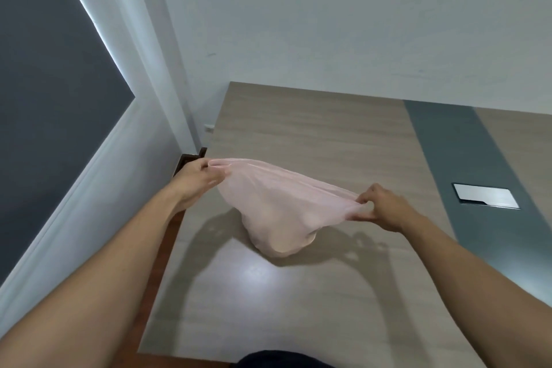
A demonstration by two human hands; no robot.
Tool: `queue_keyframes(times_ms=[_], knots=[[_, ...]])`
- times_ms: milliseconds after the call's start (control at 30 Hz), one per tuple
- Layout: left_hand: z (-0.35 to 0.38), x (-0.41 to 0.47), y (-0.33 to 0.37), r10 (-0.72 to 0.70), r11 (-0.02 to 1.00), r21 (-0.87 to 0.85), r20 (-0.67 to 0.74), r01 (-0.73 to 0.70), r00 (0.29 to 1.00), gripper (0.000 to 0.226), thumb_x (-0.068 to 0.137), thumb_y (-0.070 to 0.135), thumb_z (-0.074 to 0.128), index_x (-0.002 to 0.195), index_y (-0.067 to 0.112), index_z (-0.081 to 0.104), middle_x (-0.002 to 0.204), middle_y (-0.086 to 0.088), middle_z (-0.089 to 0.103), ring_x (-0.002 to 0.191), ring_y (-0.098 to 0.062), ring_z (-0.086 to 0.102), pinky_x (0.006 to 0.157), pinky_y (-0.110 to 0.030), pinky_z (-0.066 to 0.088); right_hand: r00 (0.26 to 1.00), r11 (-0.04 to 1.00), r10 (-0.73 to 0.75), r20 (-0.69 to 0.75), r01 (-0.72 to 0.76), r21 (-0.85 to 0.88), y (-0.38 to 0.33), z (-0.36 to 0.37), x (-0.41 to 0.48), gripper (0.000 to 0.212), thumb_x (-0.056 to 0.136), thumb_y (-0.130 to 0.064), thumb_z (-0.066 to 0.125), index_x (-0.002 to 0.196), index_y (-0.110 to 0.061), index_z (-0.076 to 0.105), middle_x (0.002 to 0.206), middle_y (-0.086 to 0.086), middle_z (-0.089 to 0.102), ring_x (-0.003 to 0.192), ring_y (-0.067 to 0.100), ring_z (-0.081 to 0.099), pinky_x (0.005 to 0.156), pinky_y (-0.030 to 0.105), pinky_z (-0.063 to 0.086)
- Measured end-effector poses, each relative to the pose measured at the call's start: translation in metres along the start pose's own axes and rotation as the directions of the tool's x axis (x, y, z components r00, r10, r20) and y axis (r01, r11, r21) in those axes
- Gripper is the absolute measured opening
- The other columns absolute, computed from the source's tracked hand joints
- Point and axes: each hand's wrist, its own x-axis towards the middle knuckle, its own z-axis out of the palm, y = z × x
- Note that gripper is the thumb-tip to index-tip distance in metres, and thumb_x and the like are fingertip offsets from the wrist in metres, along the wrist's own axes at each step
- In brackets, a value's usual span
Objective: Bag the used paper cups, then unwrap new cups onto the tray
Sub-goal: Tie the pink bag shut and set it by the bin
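Observation:
A thin pale pink plastic bag (274, 212) hangs above the wooden table (298, 293), stretched between both hands. My left hand (195, 179) pinches the bag's top edge at its left end. My right hand (380, 207) pinches the top edge at its right end. The bag's bottom bulges downward and rests on or just over the tabletop; I cannot tell what is inside. No paper cups and no tray are in view.
A grey-green strip (466, 164) runs across the table on the right, with a shiny metal cover plate (485, 196) set in it. White walls stand behind and to the left, and a dark panel (44, 84) fills the far left.

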Motion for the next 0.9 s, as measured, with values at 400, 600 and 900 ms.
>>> queue_keyframes(times_ms=[400, 600, 900], knots=[[-0.004, -0.014, -0.026, 0.187, 0.975, 0.179, -0.347, -0.131, 0.919, 0.03, 0.113, 0.041, 0.062, 0.096, 0.024, 0.079, 0.083, -0.003, 0.076, 0.072, -0.015, 0.062, 0.073, -0.035, 0.05, 0.978, 0.987, 0.074, -0.195, -0.044, 0.157, 0.01, -0.011, 0.006, 0.033, 0.099, -0.061, 0.069, 0.077, -0.037, 0.067, 0.091, -0.018, 0.074, 0.08, 0.019, 0.067, 0.072, 0.036, 0.053], [0.023, -0.017, 0.012, 0.189, 0.92, -0.292, -0.256, -0.262, 0.948, 0.04, 0.114, 0.033, 0.038, 0.077, 0.021, 0.045, 0.129, -0.011, 0.084, 0.125, -0.03, 0.074, 0.111, -0.044, 0.047, 0.98, 0.743, 0.124, -0.155, 0.012, 0.67, -0.021, -0.021, 0.002, 0.034, 0.108, -0.025, 0.059, 0.085, -0.005, 0.073, 0.088, 0.008, 0.077, 0.076, 0.009, 0.061, 0.089, 0.046, 0.059], [0.067, -0.036, 0.056, 0.255, 0.85, -0.51, 0.171, -0.136, 0.952, 0.042, 0.116, 0.033, 0.042, 0.078, 0.023, 0.027, 0.055, 0.006, 0.027, 0.04, -0.014, 0.029, 0.079, -0.033, 0.064, 0.999, -0.444, 0.0, 0.048, -0.043, 0.895, -0.058, -0.023, 0.013, 0.063, 0.093, -0.025, 0.05, 0.147, 0.006, 0.06, 0.154, 0.012, 0.065, 0.148, 0.031, 0.057, 0.122, 0.045, 0.044]])
